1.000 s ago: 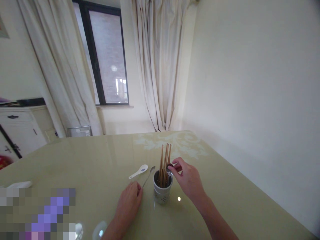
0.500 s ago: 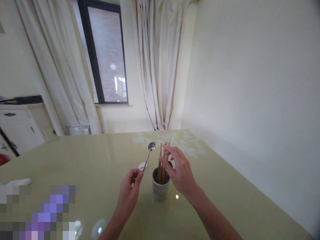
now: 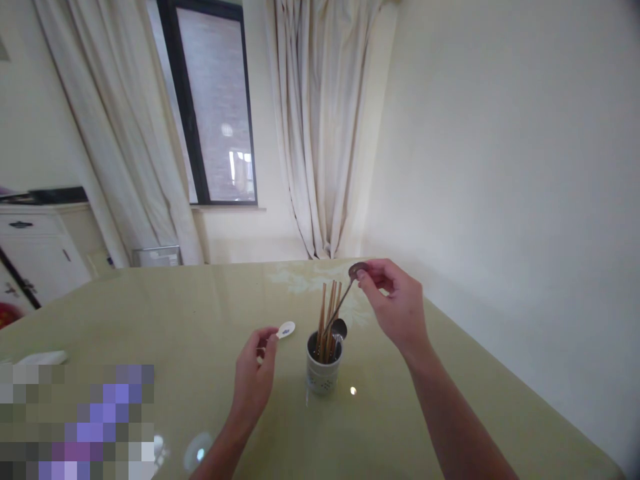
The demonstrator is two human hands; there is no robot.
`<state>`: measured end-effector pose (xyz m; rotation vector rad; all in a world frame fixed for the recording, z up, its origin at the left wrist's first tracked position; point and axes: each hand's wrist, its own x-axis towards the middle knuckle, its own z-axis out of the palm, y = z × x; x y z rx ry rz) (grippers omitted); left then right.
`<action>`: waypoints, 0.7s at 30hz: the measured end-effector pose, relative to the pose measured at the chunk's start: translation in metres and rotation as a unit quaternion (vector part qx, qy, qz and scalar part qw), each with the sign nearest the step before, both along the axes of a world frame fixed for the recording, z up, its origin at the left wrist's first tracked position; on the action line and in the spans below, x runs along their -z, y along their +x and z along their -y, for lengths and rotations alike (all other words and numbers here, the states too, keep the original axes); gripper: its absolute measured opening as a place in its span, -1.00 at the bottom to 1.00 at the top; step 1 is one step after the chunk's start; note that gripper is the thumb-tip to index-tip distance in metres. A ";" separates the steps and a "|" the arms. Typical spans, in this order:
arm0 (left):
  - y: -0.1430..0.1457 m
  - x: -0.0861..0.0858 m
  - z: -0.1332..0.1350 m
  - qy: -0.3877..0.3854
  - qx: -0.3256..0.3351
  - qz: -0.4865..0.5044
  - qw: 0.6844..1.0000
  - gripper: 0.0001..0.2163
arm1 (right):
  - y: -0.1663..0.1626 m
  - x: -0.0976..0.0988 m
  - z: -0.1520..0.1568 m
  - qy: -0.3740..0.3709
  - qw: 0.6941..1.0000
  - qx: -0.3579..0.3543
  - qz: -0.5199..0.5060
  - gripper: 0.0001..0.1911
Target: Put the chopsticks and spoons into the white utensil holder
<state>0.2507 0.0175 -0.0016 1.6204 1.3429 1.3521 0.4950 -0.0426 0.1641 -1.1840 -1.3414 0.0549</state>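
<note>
A white ceramic cup (image 3: 323,380) stands on the table with several wooden chopsticks (image 3: 327,313) and a metal spoon (image 3: 339,329) upright in it. My right hand (image 3: 395,303) is above and to the right of the cup, pinching a second metal spoon (image 3: 350,280) at its bowl end; the handle slants down into the cup. My left hand (image 3: 254,377) hovers left of the cup with loosely curled fingers, holding nothing. Its fingertips are at the handle of a white ceramic spoon (image 3: 286,329) lying on the table.
The table (image 3: 450,400) is pale green and glossy, with its right edge near a white wall. A white object (image 3: 40,358) lies at the far left. Curtains, a window and a white cabinet (image 3: 35,253) stand beyond the table.
The metal spoon went from my left hand to my right, which now lowers its handle into the cup. My left hand dropped toward the white spoon.
</note>
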 end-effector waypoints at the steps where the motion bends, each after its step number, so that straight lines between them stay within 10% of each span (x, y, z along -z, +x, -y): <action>1: -0.003 0.005 -0.007 0.002 -0.022 -0.033 0.999 -0.55 | 0.003 0.000 -0.002 -0.019 1.000 -0.003 0.012 -0.85; 10: -0.019 0.040 -0.024 -0.018 -0.064 -0.395 0.916 -0.55 | -0.027 0.036 -0.024 -0.243 0.940 -0.006 0.239 -0.86; 21: -0.021 0.031 -0.028 -0.044 -0.007 -0.409 0.911 -0.67 | -0.032 0.042 -0.028 -0.264 0.888 0.055 0.373 -0.82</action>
